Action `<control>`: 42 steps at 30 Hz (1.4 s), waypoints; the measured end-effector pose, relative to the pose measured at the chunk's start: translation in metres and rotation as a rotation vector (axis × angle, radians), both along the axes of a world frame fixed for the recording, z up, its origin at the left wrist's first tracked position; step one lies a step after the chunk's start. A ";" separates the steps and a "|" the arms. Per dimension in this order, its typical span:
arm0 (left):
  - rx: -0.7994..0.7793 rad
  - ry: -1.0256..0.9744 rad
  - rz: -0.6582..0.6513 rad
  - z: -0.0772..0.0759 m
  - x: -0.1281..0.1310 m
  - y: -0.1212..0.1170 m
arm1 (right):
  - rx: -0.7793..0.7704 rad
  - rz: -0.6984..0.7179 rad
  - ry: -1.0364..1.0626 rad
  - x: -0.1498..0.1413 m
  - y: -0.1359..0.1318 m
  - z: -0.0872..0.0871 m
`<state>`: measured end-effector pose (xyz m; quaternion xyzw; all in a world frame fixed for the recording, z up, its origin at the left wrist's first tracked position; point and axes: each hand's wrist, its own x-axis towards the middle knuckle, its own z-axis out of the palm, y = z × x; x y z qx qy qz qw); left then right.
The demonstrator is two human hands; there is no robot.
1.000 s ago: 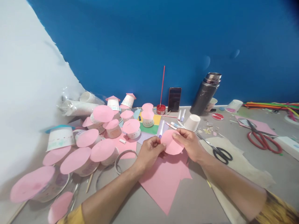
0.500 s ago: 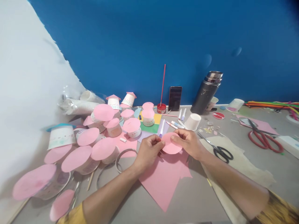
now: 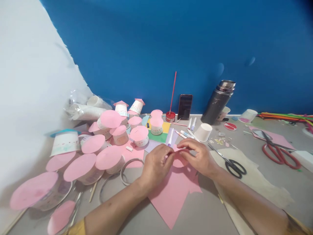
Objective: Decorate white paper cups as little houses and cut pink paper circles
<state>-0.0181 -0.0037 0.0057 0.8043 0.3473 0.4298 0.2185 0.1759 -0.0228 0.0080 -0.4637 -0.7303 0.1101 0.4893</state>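
Observation:
A pink paper circle is held between my two hands, its far edge bent up between the fingers. My left hand pinches its left side with thumb and fingers. On the right side, my right hand grips the edge, thumb below and fingers above. Beneath them lies a larger sheet of pink paper with a cut, jagged edge on its right. A white paper cup stands upside down just beyond my right hand. Beyond my left hand lies a purple-and-white marker.
Several paper cups topped with pink circles crowd the left. Black-handled scissors lie on a cream cloth-like sheet; red-handled scissors are farther right. A dark bottle and a phone stand by the blue wall.
The circle lay flat toward me half a second ago; now it is tilted and its far edge is bent. My fingers have closed in along that edge. The view has shifted slightly.

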 end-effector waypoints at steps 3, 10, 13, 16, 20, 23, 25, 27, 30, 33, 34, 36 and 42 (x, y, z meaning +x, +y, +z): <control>0.214 -0.011 -0.001 -0.003 -0.001 0.000 | 0.255 0.027 -0.112 0.002 -0.001 0.002; 0.200 -0.146 -0.011 0.000 0.001 0.000 | 0.503 0.050 -0.259 0.002 -0.013 0.017; 0.251 -0.149 -0.056 0.000 0.000 0.000 | 0.522 0.056 -0.265 0.002 -0.014 0.018; 0.316 -0.143 -0.082 0.000 -0.002 0.001 | 0.525 0.059 -0.263 0.001 -0.014 0.017; 0.422 -0.135 -0.077 0.002 -0.004 0.003 | 0.511 0.067 -0.256 0.001 -0.014 0.015; 0.486 -0.091 -0.054 0.005 -0.004 0.003 | 0.501 0.051 -0.265 0.000 -0.015 0.016; 0.517 -0.073 -0.040 0.007 -0.004 0.002 | 0.495 0.039 -0.273 0.000 -0.016 0.017; 0.533 -0.065 -0.031 0.009 -0.004 0.001 | 0.493 0.030 -0.279 0.000 -0.017 0.017; 0.533 -0.056 -0.027 0.009 -0.004 0.001 | 0.495 0.027 -0.288 0.000 -0.018 0.017; 0.531 -0.058 -0.035 0.010 -0.005 0.000 | 0.499 0.027 -0.292 0.000 -0.018 0.017; 0.531 -0.059 -0.039 0.010 -0.005 0.000 | 0.499 0.026 -0.291 0.000 -0.017 0.017; 0.534 -0.061 -0.043 0.011 -0.005 0.000 | 0.499 0.019 -0.289 -0.001 -0.017 0.017; 0.600 -0.018 -0.031 0.013 -0.007 -0.001 | 0.495 0.011 -0.272 -0.003 -0.017 0.018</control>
